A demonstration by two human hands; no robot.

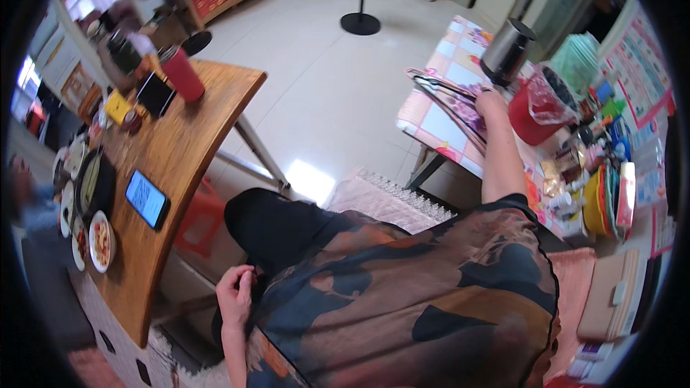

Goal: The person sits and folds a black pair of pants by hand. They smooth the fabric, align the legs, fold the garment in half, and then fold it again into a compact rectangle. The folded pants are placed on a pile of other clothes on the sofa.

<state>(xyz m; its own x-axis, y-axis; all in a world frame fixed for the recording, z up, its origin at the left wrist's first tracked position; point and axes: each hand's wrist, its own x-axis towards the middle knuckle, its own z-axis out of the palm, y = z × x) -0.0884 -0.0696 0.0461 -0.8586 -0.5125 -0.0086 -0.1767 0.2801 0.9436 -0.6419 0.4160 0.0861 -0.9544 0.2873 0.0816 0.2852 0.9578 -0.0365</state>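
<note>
My right hand (489, 103) reaches out over a small table with a flowered, checked cover (426, 110). It is at the thin clothes hangers (450, 89), black and pinkish, lying there; its fingers are partly hidden, so whether it grips them does not show. Just beyond that hand stands a steel and black electric kettle (508, 51). To its right is a red bin (533, 116) lined with a clear plastic bag. Loosely curled beside my lap, my left hand (237, 286) shows nothing between its fingers. The wooden table (178, 134) is nearest to it.
On the wooden table are a smartphone (146, 199) with its screen lit, a pink tumbler (182, 73), a dark pan (96, 180) and food bowls (102, 241). Bottles (574, 172) crowd the right wall. A red plastic stool (200, 221) is under the table edge. A blurred person (40, 205) sits far left.
</note>
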